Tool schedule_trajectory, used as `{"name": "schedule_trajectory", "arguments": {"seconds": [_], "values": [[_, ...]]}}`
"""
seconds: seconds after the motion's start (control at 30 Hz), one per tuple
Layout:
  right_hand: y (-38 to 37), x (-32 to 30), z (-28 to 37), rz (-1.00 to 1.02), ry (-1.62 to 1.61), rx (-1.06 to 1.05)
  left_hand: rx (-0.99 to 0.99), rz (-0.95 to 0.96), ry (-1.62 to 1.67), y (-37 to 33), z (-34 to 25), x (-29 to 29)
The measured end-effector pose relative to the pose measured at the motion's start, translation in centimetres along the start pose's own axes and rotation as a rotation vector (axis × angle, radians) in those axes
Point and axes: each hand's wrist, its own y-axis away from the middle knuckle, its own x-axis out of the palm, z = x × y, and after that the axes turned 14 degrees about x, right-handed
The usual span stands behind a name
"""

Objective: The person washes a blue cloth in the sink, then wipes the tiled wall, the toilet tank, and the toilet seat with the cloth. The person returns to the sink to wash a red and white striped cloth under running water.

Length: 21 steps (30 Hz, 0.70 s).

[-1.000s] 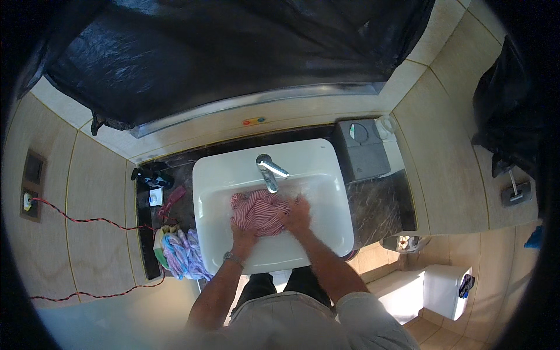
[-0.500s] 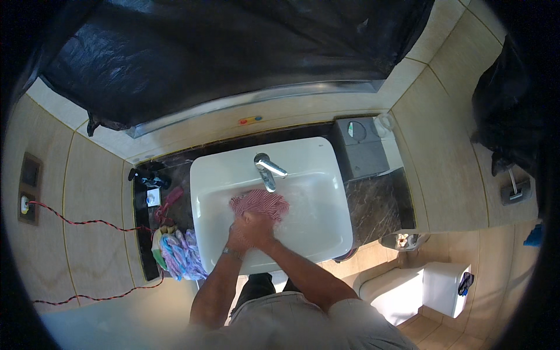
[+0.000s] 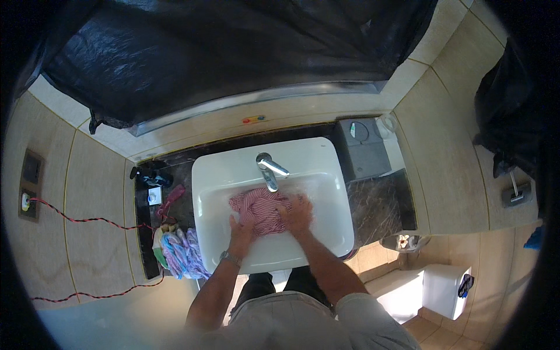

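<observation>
A red-and-white striped cloth [image 3: 263, 209] lies bunched in the white washbasin [image 3: 315, 153], below the chrome tap [image 3: 269, 169]. My left hand [image 3: 240, 234] rests against the cloth's near left edge, thumb and fingers apart. On its right side, my right hand [image 3: 297, 217] lies with the fingers spread over the cloth's edge. Neither hand is gripping it. A metal-banded watch [image 3: 231, 258] is on my left wrist.
Left of the basin is a pile of colourful cloths [image 3: 184, 254], with a dark bottle [image 3: 156, 177] behind. A grey box [image 3: 364, 156] stands at the counter's right back. A red-and-black cord [image 3: 87, 221] runs from the wall socket. A toilet [image 3: 443, 286] is at lower right.
My hands were together over the cloth's near edge; now they are apart, the right one moved right and away from me. The cloth has spread out wider toward me.
</observation>
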Motion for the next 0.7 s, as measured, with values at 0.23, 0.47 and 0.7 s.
{"name": "schedule_trajectory", "arguments": {"seconds": [0.23, 0.47, 0.7], "values": [[6.2, 0.6, 9.3, 0.569, -0.528, 0.209, -0.320, 0.136, 0.780, -2.4, -1.2, 0.0], [4.9, -1.4, 11.7, 0.621, -0.356, -0.068, -0.273, 0.116, 0.610, -3.3, 0.9, 0.9], [-0.9, -1.8, 5.1, 0.359, 0.095, -0.240, 0.175, 0.089, 0.183, -3.8, 4.9, 0.3]]}}
